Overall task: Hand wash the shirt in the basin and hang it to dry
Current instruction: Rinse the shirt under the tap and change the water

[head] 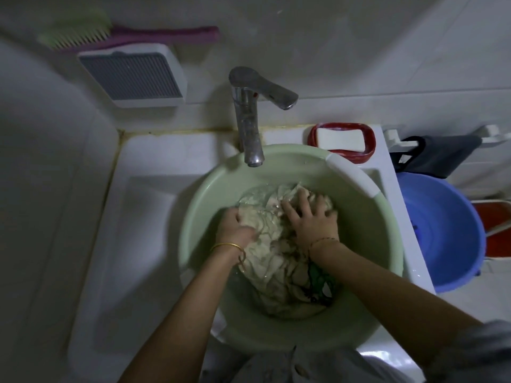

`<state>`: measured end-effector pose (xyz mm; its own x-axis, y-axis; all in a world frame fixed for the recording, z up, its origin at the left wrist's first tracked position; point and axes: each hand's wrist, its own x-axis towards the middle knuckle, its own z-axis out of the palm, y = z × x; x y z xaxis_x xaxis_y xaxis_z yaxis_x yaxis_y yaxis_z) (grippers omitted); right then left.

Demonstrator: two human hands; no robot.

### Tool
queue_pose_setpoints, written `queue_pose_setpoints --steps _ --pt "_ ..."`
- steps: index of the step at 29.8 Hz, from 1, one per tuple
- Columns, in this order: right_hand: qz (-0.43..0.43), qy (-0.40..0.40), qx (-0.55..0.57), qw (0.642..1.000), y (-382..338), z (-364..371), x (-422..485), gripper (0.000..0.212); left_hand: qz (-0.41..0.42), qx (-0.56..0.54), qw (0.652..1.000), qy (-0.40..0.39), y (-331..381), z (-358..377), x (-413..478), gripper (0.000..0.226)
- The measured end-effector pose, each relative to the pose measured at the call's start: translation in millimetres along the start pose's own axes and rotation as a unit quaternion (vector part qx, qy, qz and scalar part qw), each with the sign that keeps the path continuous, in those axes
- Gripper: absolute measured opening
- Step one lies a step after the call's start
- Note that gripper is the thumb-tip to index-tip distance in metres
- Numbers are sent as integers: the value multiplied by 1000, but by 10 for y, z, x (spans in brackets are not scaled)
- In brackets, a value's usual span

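A wet cream shirt [276, 261] with a green and black print at its near right lies bunched in shallow water inside the pale green basin [210, 183]. The basin sits in a white sink. My left hand [235, 225] grips the shirt's left side with curled fingers. My right hand [312, 217] bears down on the upper right of the bundle, its spread fingers digging into the cloth. Both wrists wear bracelets.
A chrome tap [249, 117] stands over the basin's far rim, with no water running. A white soap bar in a red dish [341, 140] sits at the sink's back right. A blue bucket [448, 233] stands right of the sink. A brush [124, 37] and a white box [132, 76] hang on the wall.
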<state>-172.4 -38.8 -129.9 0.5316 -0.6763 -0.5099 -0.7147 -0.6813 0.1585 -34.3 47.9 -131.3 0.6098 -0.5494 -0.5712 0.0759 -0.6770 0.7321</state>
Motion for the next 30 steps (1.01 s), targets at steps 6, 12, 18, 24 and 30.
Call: queue_pose_setpoints --steps 6,12,18,24,30 --pt "-100 -38 -73 992 -71 150 -2 87 240 436 864 73 45 -41 -145 54" --pt "102 31 132 985 -124 212 52 63 52 504 848 -159 -307 219 -145 81" --pt "102 57 480 870 -257 -60 -137 35 -114 -273 951 -87 92 203 -132 19" --pt "-23 179 464 867 -466 -596 -548 36 -202 -392 890 -116 470 9 -429 40" --pt "37 219 469 855 -467 -488 -338 34 -203 -417 883 -69 590 141 -511 31"
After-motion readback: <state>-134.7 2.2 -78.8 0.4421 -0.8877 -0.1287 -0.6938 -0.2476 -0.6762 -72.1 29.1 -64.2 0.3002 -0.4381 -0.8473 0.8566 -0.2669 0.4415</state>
